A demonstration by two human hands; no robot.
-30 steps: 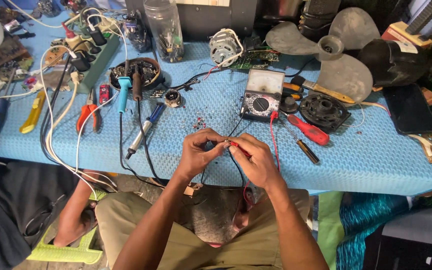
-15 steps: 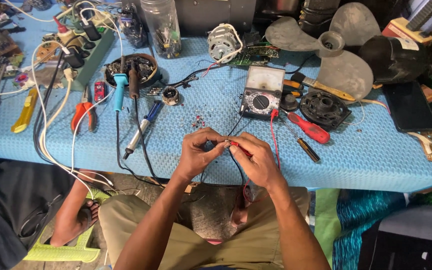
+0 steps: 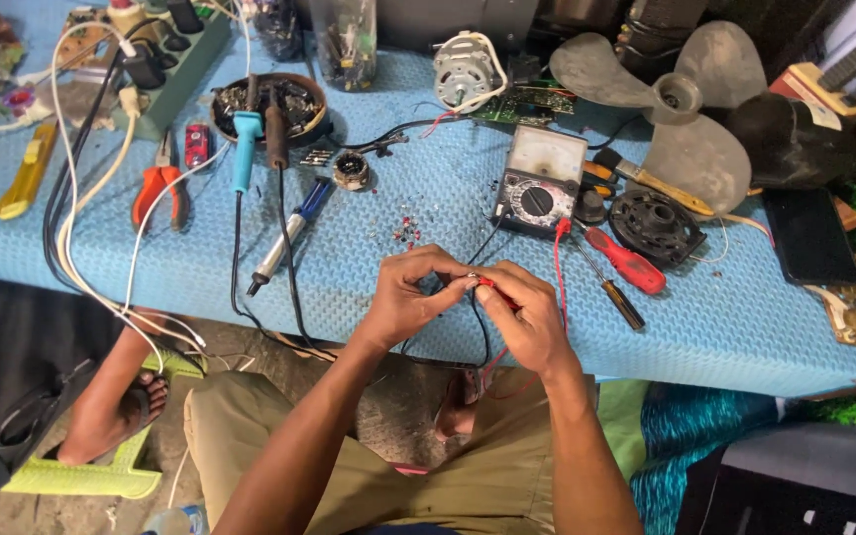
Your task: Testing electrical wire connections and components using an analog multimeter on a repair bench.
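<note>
Right now the left hand point(image 3: 410, 297) and right hand point(image 3: 527, 319) pinch together on 2 thin multimeter probes, red point(image 3: 495, 288) and black point(image 3: 460, 280). Just beyond sits the grey analogue multimeter point(image 3: 537, 180) on the blue textured mat point(image 3: 725, 337).

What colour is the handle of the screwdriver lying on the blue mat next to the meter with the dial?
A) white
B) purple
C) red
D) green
C: the screwdriver lying on the blue mat just right of the meter has a red handle with a dark tip end.
</note>
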